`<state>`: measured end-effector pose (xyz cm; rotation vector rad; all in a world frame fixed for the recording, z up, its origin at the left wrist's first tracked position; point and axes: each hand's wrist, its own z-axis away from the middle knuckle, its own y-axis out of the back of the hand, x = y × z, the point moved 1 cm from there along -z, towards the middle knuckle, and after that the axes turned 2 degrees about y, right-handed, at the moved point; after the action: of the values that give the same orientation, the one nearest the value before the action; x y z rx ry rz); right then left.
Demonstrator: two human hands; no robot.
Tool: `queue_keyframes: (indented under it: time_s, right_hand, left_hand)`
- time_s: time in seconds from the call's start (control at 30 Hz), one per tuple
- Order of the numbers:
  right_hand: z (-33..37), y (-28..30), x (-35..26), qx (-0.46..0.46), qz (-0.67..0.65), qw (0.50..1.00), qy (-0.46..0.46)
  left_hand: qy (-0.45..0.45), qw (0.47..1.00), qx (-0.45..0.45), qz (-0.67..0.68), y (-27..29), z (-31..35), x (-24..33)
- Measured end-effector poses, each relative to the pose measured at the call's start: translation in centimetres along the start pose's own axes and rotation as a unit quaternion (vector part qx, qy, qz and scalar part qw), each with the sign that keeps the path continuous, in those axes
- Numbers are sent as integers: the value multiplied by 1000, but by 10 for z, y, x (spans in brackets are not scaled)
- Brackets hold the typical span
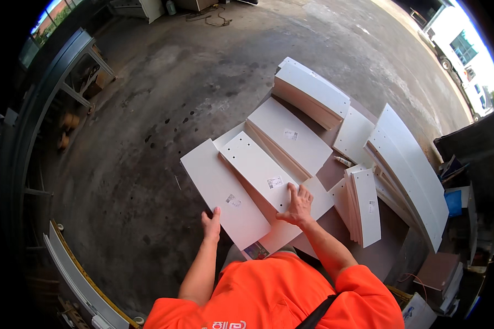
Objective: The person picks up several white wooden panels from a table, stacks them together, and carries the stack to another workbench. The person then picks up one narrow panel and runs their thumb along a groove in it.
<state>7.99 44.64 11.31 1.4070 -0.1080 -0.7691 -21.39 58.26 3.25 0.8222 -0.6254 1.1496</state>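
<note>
My left hand point(211, 223) grips the left edge of a plain white panel point(219, 186), thumb on its face and fingers mostly hidden beneath. The panel carries a small paper label and juts past the left side of the stack. My right hand point(297, 205) is at the near right corner of a narrower white panel point(258, 164) with drilled holes and a label, its fingers curled over the corner. Another white panel point(321, 203) lies beneath this one. Beyond both hands sits a stack of wider labelled white panels point(291, 134).
Curved white panels point(313, 88) are stacked at the far end. To the right stand short panels point(368, 203) and long curved ones point(409, 170). A white tube point(343, 161) lies between stacks. A metal-framed bench point(66, 77) is at far left, a white rail point(82, 285) at near left.
</note>
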Motion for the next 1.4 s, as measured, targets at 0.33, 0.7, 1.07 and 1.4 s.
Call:
queue_keyframes:
  time_s: [0.33, 0.7, 1.07, 1.4]
  right_hand:
    - [-24, -17, -44, -26, 64, 998, -10]
    - [-68, -1, -29, -132, -35, 990, 21]
    - [-231, 84, 26, 105, 69, 992, -2]
    - [-239, 61, 49, -85, -199, 974, -59]
  left_hand:
    - [23, 980, -34, 193, -8, 1, -16]
    - [39, 966, -27, 255, -27, 8, 1]
    - [33, 968, -23, 246, -18, 7, 3]
    - [-4, 966, -51, 253, -15, 1, -5]
